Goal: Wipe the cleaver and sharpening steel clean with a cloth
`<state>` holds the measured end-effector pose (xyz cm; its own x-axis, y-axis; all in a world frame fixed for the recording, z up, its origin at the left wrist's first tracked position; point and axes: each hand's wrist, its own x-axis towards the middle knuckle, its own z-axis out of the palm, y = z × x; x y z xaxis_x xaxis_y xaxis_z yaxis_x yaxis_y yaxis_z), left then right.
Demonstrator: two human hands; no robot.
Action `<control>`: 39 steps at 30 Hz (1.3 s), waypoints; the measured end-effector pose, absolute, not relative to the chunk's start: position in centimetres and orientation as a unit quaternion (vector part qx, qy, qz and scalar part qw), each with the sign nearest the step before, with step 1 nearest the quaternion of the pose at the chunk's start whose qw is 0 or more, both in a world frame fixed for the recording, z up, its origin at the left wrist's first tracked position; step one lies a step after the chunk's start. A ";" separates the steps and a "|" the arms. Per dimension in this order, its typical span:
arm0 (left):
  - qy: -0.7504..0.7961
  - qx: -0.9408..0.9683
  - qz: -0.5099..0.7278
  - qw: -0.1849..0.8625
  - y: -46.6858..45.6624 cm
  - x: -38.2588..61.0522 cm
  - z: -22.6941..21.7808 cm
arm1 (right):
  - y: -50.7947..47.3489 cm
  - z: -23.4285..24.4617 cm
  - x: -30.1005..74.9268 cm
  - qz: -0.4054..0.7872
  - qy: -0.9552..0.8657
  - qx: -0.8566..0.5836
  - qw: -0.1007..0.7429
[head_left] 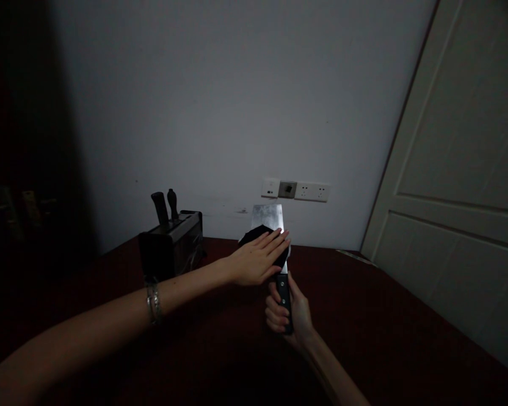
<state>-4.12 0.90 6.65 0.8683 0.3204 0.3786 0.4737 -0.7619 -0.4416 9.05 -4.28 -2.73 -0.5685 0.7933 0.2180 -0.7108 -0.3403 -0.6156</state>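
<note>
My right hand (288, 316) is wrapped round the black riveted handle of a cleaver (267, 213), which it holds upright with the broad metal blade pointing up. Flat over the lower part of the blade lies my left hand (258, 259), its fingers stretched out. Under that palm a black cloth (258, 230) is pressed to the blade, partly hidden by the fingers. The blade's upper end shows above the cloth, and a bright glint runs along its right side.
On the dark red table (342, 316), to the left, stands a knife block (173, 242) with two dark handles (165, 207) sticking up. Behind are a pale wall with sockets (312, 192) and, at right, a light panelled door (452, 225). The room is dim.
</note>
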 end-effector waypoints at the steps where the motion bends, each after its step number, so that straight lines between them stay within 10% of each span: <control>1: -0.212 -0.928 -0.139 0.273 0.8 -4.0 6.7 | -4.3 -2.7 9.0 0.817 -0.343 -0.061 0.459; 39: -0.102 -0.973 -0.174 0.109 2.0 -4.2 8.4 | -4.0 -3.6 8.3 0.831 -0.330 -0.081 0.441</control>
